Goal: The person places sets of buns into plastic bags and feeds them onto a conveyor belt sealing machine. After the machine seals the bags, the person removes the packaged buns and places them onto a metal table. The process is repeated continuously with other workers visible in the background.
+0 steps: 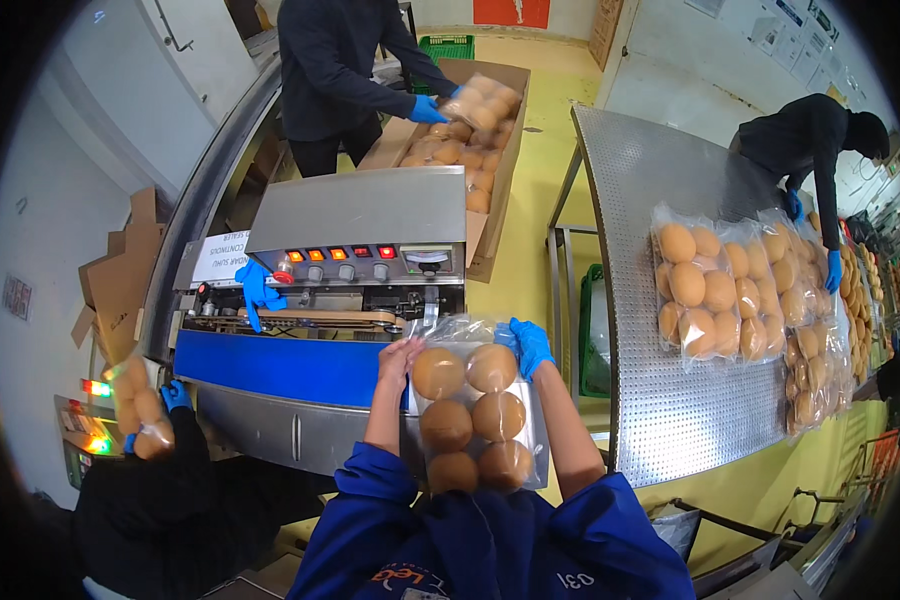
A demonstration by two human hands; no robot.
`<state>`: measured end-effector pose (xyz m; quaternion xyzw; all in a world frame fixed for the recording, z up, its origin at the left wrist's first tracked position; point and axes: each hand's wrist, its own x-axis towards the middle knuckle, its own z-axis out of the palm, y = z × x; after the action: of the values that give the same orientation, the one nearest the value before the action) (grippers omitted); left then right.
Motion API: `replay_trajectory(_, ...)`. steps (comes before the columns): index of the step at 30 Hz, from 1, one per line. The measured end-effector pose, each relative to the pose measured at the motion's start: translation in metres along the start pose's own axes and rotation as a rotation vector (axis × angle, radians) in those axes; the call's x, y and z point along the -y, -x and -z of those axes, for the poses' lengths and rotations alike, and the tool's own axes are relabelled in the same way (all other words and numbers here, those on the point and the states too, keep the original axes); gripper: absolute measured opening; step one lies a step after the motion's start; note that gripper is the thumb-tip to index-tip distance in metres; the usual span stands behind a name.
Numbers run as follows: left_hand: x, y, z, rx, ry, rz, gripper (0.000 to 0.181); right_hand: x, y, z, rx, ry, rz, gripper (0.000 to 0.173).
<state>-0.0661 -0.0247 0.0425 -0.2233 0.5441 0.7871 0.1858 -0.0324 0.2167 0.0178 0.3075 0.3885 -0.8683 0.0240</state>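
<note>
A clear plastic bag of round brown buns (474, 420) lies in front of my body, its top end at the right end of a continuous band sealer (352, 247). My left hand (399, 360), bare, pinches the bag's upper left corner. In a blue glove, my right hand (531, 349) grips the upper right corner. The bag's mouth looks gathered and wrinkled between both hands. Left of the bag runs the sealer's blue conveyor belt (285, 367). Several lit switches glow on the sealer's front panel. A blue glove (258, 292) hangs on the machine near its red knob.
On the right, a perforated metal table (645, 165) bears several bagged buns (697, 292), with a person (802, 150) bending over it. Beyond the sealer another person (337, 75) holds a bag over a cardboard box (521, 135) of bagged buns. A third person (150, 510) at lower left holds a bag.
</note>
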Motion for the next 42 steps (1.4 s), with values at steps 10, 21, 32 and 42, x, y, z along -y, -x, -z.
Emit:
replay_trajectory(10,0.019,-0.005,-0.017,-0.163,-0.275,-0.127,0.010,-0.014,0.008,0.026,-0.251,-0.070,0.330,0.009)
replay_trajectory(21,-0.018,-0.030,0.053,-0.208,-0.294,-0.193,0.010,-0.039,0.007,-0.045,-0.144,-0.109,0.201,0.009)
replay_trajectory(32,-0.051,-0.036,0.114,-0.257,-0.302,-0.323,0.011,-0.094,-0.024,-0.096,-0.140,0.086,0.339,0.012)
replay_trajectory(42,-0.045,0.076,0.175,-0.134,-0.221,-0.093,0.036,-0.128,0.152,-0.143,0.046,0.858,0.209,0.062)
